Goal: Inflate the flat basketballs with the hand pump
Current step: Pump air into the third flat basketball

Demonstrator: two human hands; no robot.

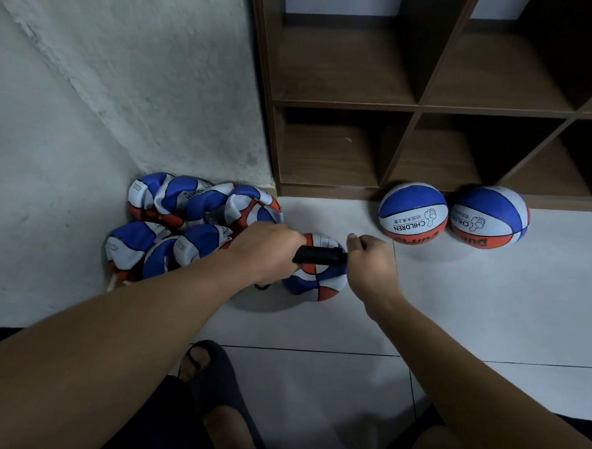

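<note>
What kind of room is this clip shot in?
Probably an indoor storage corner for sports gear, though that is a guess. A brown cubby shelf stands against a rough white wall on a pale tiled floor, with a pile of flat basketballs heaped in the corner.

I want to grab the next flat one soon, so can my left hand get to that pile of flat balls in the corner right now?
Probably yes. The pile of flat balls lies right beside the left hand with nothing between, but that hand grips the black pump and must let go first.
</note>
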